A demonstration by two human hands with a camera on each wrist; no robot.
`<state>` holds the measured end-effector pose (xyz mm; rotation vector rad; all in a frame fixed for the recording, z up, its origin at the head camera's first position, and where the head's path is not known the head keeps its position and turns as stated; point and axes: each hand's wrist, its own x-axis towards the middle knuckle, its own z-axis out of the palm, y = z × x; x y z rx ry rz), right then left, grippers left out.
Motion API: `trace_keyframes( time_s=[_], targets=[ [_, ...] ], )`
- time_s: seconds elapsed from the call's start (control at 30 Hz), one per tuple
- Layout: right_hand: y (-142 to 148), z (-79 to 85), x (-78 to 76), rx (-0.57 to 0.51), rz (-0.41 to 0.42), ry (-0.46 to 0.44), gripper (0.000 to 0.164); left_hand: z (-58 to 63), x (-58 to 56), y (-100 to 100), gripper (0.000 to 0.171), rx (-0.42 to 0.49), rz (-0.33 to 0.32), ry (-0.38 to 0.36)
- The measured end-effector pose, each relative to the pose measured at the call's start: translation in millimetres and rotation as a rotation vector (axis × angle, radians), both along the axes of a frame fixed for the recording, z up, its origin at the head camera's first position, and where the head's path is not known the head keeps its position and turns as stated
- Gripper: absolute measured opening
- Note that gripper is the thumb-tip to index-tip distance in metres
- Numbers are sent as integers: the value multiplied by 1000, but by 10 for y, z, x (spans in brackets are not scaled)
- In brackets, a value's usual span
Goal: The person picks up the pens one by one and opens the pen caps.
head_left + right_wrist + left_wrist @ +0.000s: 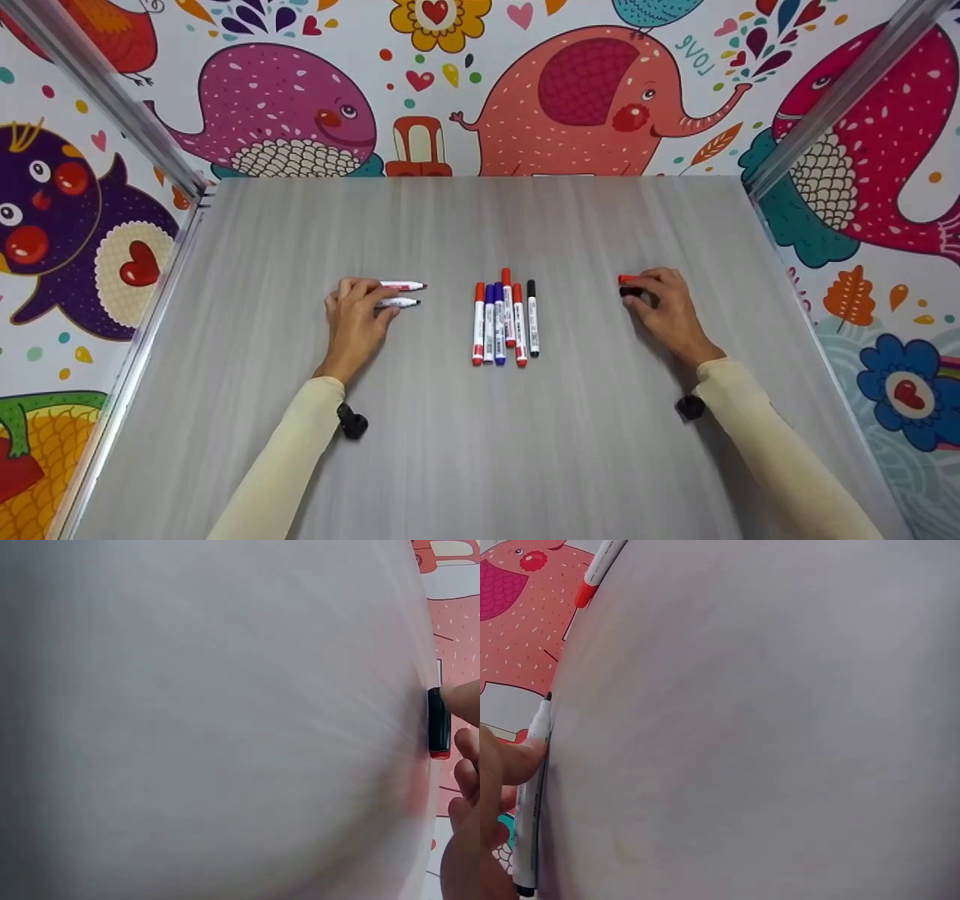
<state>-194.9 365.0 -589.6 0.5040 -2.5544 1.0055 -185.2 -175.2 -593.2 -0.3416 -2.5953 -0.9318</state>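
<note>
My left hand (355,319) pinches an uncapped black whiteboard marker (409,302) close over the table, its dark tip facing right. Just beyond it lies an uncapped red marker (405,286), partly hidden by the fingers. In the left wrist view, a fingertip presses along the white barrel of the black marker (528,825). Over on the right, my right hand (670,313) holds a black cap (628,291) between thumb and fingers. A red cap (625,279) sits right behind it, also at the fingertips; its end shows below the black cap (437,720) in the right wrist view.
Between the hands lie several capped markers side by side: a red marker (478,322), a blue marker (499,322) and a black marker (532,319) among them. The grey table (480,450) ends at a cartoon-printed wall (465,97), with metal posts at its back corners.
</note>
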Motion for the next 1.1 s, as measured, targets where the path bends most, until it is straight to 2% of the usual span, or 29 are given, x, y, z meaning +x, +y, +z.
trace_keyframes(
  time_s=[0.27, 0.53, 0.8, 1.1],
  targets=[
    [-83, 34, -8, -47, 40, 19, 27, 39, 79, 15, 30, -40, -7, 3],
    [-261, 76, -45, -58, 90, 11, 23, 73, 191, 104, 30, -14, -20, 4],
    [-476, 103, -89, -51, 136, 45, 21, 116, 316, 258, 23, 72, -63, 7],
    [-712, 131, -133, -76, 167, 11, 23, 157, 404, 430, 5, 135, -109, -2]
  ],
)
